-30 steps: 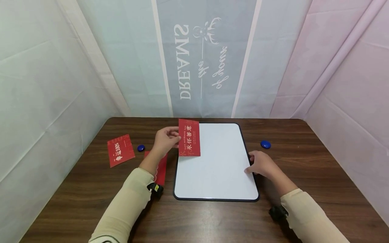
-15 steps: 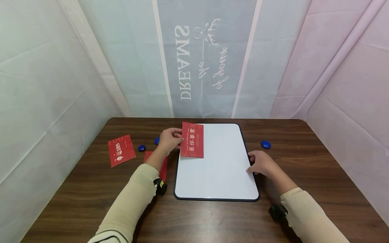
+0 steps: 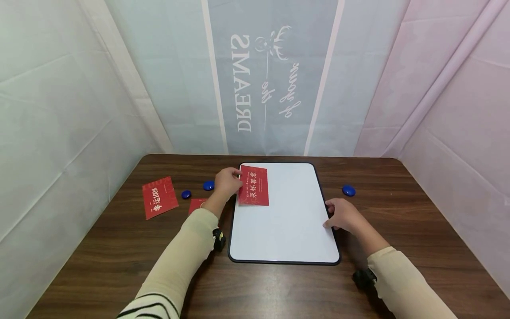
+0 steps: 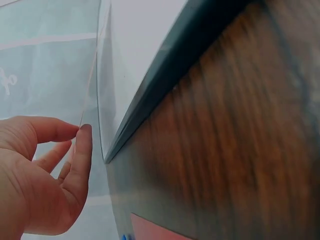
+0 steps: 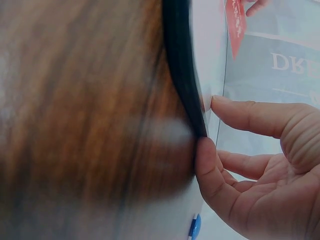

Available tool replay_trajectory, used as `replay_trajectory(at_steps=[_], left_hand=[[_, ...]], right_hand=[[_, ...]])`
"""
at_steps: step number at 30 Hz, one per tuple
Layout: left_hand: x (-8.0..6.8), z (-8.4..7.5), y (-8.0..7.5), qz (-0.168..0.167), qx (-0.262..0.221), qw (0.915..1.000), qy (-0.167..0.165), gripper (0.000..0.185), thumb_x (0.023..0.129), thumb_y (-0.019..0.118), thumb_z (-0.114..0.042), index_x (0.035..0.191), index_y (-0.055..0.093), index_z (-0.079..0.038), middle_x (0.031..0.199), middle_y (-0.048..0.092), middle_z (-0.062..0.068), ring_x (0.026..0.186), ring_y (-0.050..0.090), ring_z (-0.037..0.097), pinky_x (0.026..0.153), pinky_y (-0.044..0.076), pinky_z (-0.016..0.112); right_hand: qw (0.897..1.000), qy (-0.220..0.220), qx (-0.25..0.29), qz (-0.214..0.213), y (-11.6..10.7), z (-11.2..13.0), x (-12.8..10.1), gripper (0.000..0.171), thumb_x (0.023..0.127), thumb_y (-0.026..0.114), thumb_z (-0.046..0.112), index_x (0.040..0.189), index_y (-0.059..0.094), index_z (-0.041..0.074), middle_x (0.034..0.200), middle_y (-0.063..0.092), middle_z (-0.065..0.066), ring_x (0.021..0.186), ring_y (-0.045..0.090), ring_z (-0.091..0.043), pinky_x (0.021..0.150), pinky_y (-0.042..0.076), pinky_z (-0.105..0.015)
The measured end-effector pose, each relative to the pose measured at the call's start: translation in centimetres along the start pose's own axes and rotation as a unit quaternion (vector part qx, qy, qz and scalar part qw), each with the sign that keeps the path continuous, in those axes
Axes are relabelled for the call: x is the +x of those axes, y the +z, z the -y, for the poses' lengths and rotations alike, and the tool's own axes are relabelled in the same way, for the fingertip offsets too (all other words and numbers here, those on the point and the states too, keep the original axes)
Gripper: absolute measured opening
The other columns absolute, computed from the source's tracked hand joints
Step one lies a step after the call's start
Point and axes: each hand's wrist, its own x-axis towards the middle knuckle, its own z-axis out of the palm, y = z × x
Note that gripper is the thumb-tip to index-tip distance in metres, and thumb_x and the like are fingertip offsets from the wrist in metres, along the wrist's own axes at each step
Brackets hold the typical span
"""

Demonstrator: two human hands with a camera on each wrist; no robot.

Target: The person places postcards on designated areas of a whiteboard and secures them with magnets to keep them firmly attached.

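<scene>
A red card with white characters is pinched at its left edge between the thumb and fingers of my left hand. It is over the upper left corner of a black-framed whiteboard. The left wrist view shows the card edge-on, thin as a line, above the board. My right hand holds the board's right edge. From the right wrist, the thumb of that hand touches the white face and a finger lies against the black frame.
Left of the board lie a second red card, a partly covered red card, a small blue magnet and a larger blue magnet. Another blue magnet sits right of the board on the wooden table.
My left hand has moved right and slightly toward me with the card, which now lines up closer with the board's corner. A blue magnet at left has come into view. The right hand stays put.
</scene>
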Motion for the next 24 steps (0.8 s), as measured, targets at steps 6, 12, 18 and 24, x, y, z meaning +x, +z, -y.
replay_trajectory(at_steps=[6, 12, 18, 24], left_hand=[[0.3, -0.3, 0.6, -0.005, 0.115, 0.9933, 0.009, 0.012, 0.086, 0.074, -0.016, 0.095, 0.077, -0.01, 0.103, 0.063, 0.01, 0.092, 0.058, 0.024, 0.071, 0.057, 0.033], [0.2, -0.3, 1.2, -0.006, 0.161, 0.9867, 0.019, 0.018, 0.08, 0.081, -0.021, 0.094, 0.075, -0.009, 0.098, 0.063, 0.009, 0.089, 0.058, 0.023, 0.072, 0.058, 0.034], [-0.1, -0.9, 1.6, -0.005, 0.215, 0.9756, 0.043, 0.03, 0.075, 0.085, -0.029, 0.093, 0.073, -0.008, 0.094, 0.064, 0.007, 0.084, 0.059, 0.021, 0.072, 0.058, 0.035], [-0.3, -1.8, 2.0, 0.01, 0.262, 0.9642, 0.04, 0.034, 0.073, 0.086, -0.03, 0.095, 0.071, -0.008, 0.095, 0.065, 0.007, 0.083, 0.059, 0.021, 0.073, 0.058, 0.035]], right_hand=[[1.0, 0.0, -0.003, 0.001, 0.0, 0.1, 0.0, 0.076, 0.071, 0.085, 0.003, 0.133, 0.045, -0.016, 0.111, 0.055, -0.028, 0.066, 0.061, -0.022, 0.062, 0.056, -0.035], [1.0, 0.002, -0.01, 0.004, -0.1, 0.3, -0.1, 0.076, 0.072, 0.085, 0.004, 0.133, 0.045, -0.015, 0.111, 0.056, -0.028, 0.065, 0.061, -0.021, 0.063, 0.056, -0.036], [1.0, 0.002, -0.009, 0.001, -0.3, 0.3, -0.2, 0.076, 0.072, 0.085, 0.004, 0.133, 0.045, -0.015, 0.112, 0.055, -0.029, 0.064, 0.061, -0.021, 0.063, 0.056, -0.036], [1.0, -0.001, -0.006, 0.001, -0.3, 0.3, -0.2, 0.076, 0.071, 0.085, 0.004, 0.133, 0.045, -0.015, 0.112, 0.055, -0.029, 0.064, 0.061, -0.021, 0.063, 0.056, -0.037]])
